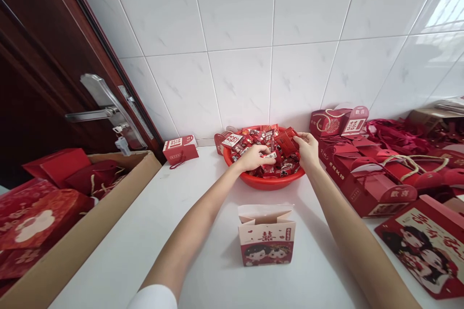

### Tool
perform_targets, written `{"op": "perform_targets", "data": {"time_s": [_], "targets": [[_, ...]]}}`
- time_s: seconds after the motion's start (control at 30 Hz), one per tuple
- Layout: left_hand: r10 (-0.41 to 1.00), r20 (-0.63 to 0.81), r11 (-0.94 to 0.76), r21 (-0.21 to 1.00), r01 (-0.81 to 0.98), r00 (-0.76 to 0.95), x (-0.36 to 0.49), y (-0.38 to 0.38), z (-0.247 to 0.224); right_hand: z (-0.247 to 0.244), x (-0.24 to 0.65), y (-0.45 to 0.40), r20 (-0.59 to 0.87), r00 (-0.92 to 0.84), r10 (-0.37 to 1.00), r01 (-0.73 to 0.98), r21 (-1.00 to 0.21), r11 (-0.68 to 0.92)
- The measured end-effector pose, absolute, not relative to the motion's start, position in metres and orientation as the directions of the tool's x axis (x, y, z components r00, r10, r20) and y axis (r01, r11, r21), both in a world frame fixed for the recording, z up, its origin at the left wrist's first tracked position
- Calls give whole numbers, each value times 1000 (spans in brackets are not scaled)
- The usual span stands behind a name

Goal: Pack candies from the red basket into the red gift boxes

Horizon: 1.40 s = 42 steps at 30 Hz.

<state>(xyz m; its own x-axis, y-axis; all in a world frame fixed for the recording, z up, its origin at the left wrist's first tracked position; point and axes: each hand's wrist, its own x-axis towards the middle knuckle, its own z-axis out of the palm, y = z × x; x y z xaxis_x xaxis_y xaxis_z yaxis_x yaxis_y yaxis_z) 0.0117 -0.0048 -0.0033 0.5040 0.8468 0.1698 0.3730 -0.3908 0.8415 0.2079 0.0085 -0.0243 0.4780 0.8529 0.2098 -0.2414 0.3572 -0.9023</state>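
Observation:
A red plastic basin (266,183) heaped with wrapped candies (250,141) stands against the tiled wall. Over its left part, my left hand (253,158) is closed, with a small white-and-red wrapped candy (270,155) at its fingertips. At the basin's right side my right hand (308,148) pinches a larger red packet (287,142), lifted at a tilt above the pile. Nearer to me, between my forearms, a white-and-red paper gift box (267,241) with two cartoon figures stands upright, its top open.
Many red gift boxes (362,174) crowd the right side, with a flat picture box (424,246) in front. A small red box (180,149) sits left of the basin. At far left, a cardboard carton (119,198) holds red bags beside a dark door (43,58).

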Motion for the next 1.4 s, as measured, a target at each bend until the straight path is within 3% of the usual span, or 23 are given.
{"op": "perform_targets", "data": {"time_s": [0.2,0.47,0.97,1.4], "targets": [[905,225,-266,961,69,361,9,-3,-6,-24,208,7,209,503,839,-237,-900,366],[933,145,-87,979,-183,329,5,-4,-4,-21,210,6,204,546,813,-265,-878,398],[950,-11,111,946,-305,312,4,-6,3,-24,215,8,240,512,825,-309,-844,437],[934,-9,139,929,-342,357,1,-4,1,0,203,-12,195,221,956,-482,-830,281]]}}
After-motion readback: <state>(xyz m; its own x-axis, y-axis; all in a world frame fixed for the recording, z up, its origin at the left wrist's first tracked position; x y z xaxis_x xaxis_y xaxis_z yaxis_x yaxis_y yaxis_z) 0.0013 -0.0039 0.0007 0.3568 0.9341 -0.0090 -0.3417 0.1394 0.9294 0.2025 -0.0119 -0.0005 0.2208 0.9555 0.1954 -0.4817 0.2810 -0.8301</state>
